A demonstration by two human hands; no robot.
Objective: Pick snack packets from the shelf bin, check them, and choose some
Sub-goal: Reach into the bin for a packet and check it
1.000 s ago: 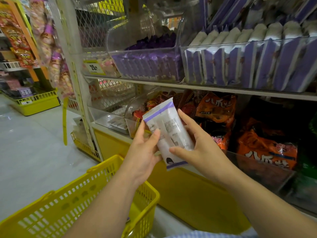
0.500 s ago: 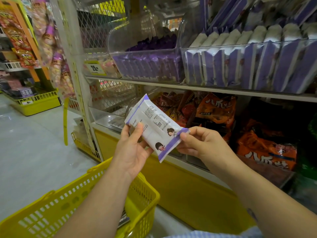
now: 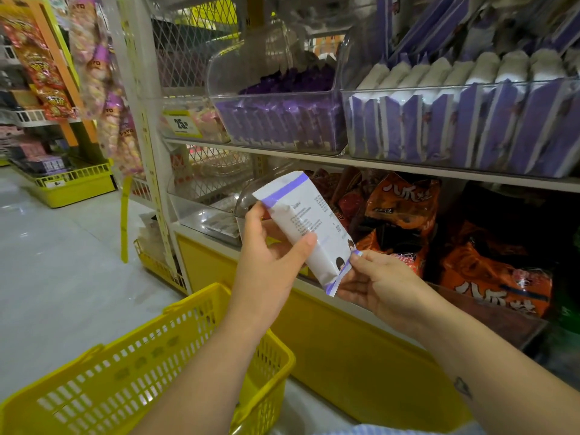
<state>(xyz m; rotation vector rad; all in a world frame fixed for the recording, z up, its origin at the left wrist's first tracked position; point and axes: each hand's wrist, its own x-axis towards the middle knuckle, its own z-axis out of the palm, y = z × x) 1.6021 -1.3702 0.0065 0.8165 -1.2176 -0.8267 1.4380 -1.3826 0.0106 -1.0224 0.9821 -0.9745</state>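
Observation:
Both hands hold one white snack packet point(image 3: 309, 229) with purple end seals, its printed back facing me, tilted with the top end up and to the left. My left hand point(image 3: 270, 262) grips its upper left side, thumb across the face. The lower purple seal is pinched by my right hand point(image 3: 376, 285). Up on the upper shelf, a clear shelf bin point(image 3: 464, 127) is filled with upright white and purple packets of the same kind. A yellow shopping basket point(image 3: 150, 368) hangs at my left forearm, below the packet.
A second clear bin point(image 3: 279, 120) of smaller purple packets stands left of the first. Orange snack bags point(image 3: 405, 205) fill the lower shelf behind the packet. The shelf base is a yellow panel point(image 3: 345, 346). Hanging snack strips point(image 3: 103, 76) and a far yellow rack point(image 3: 72, 186) line the aisle on the left.
The packet has been turned in my hands from near upright to tilted, then back toward steeper. My right hand slid from its side down to the bottom seal.

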